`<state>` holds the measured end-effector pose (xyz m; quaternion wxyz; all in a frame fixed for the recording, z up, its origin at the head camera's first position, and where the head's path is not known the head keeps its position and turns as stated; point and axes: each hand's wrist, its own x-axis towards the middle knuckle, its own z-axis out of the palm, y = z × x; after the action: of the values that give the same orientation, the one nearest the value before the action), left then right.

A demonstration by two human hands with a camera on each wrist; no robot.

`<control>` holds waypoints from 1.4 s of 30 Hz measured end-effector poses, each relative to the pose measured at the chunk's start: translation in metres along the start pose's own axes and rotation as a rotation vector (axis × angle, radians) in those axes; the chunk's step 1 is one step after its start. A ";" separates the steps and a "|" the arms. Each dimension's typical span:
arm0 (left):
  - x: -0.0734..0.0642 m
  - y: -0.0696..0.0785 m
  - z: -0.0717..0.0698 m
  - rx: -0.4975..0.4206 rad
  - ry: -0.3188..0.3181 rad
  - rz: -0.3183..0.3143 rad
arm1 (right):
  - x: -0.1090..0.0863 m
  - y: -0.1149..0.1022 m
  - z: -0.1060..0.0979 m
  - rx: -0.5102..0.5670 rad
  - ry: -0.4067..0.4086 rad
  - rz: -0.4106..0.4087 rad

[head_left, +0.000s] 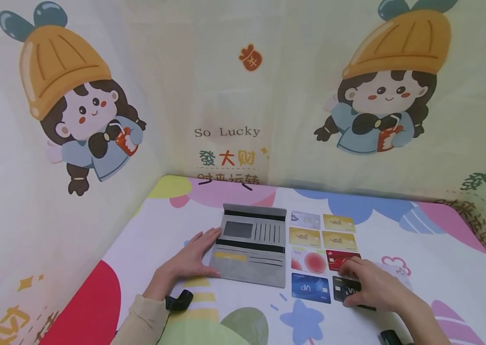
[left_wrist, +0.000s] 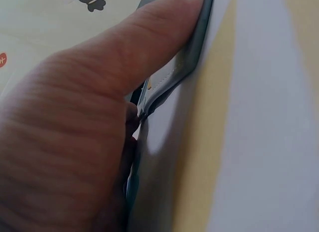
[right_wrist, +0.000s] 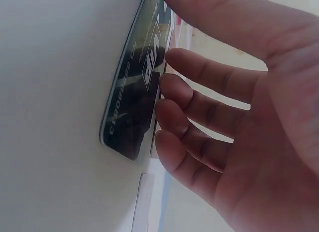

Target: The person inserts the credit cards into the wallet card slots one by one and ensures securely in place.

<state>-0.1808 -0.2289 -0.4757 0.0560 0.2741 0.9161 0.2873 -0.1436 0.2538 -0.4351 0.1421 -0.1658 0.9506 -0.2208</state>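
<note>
In the head view a grey card wallet (head_left: pixel 253 274) lies unfolded on the table, with slots, a dark window and a yellow strip showing. My left hand (head_left: pixel 188 258) rests along its left side, the thumb on the lower left corner; the left wrist view shows this thumb (left_wrist: pixel 149 37) on the wallet's edge. My right hand (head_left: pixel 374 285) is over a black VIP card (head_left: pixel 344 287), its thumb by the near edge and its fingers loosely bent by the far edge. In the right wrist view the fingertips (right_wrist: pixel 172 117) are beside the black card (right_wrist: pixel 132 97). A red card (head_left: pixel 336 260) lies partly under these fingers.
Several other cards lie in two columns right of the wallet: a blue VIP card (head_left: pixel 310 288), a white card with pink circles (head_left: pixel 307 259), gold cards (head_left: pixel 305 237) and a silver card (head_left: pixel 305 220). A patterned cloth covers the table (head_left: pixel 251 326); printed curtains (head_left: pixel 225 96) stand behind.
</note>
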 end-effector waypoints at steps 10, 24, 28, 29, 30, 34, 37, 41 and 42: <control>0.001 0.001 -0.001 -0.006 -0.004 -0.014 | 0.001 -0.003 0.000 -0.007 -0.001 0.007; 0.002 0.001 -0.001 0.007 -0.029 -0.059 | 0.002 0.006 -0.001 0.052 -0.019 -0.086; 0.006 0.000 -0.002 0.028 -0.044 -0.072 | 0.000 0.012 -0.002 0.026 -0.008 -0.153; 0.007 0.000 -0.002 0.033 -0.046 -0.068 | -0.001 0.013 -0.003 0.016 -0.005 -0.169; 0.008 0.000 -0.002 0.040 -0.048 -0.065 | -0.001 0.014 -0.003 0.009 -0.002 -0.181; 0.013 -0.002 -0.003 0.054 -0.048 -0.027 | -0.001 0.019 -0.007 0.040 -0.018 -0.193; 0.016 -0.004 -0.003 0.061 -0.048 -0.010 | 0.000 0.022 -0.011 0.099 -0.045 -0.183; 0.018 -0.004 -0.002 0.059 -0.037 -0.008 | 0.003 0.026 -0.016 0.141 -0.045 -0.185; 0.018 -0.004 -0.002 0.056 -0.032 -0.006 | 0.005 0.027 -0.017 0.146 -0.042 -0.187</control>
<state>-0.1984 -0.2230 -0.4752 0.0640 0.2773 0.9236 0.2570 -0.1605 0.2813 -0.4336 0.1525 -0.2477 0.9091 -0.2982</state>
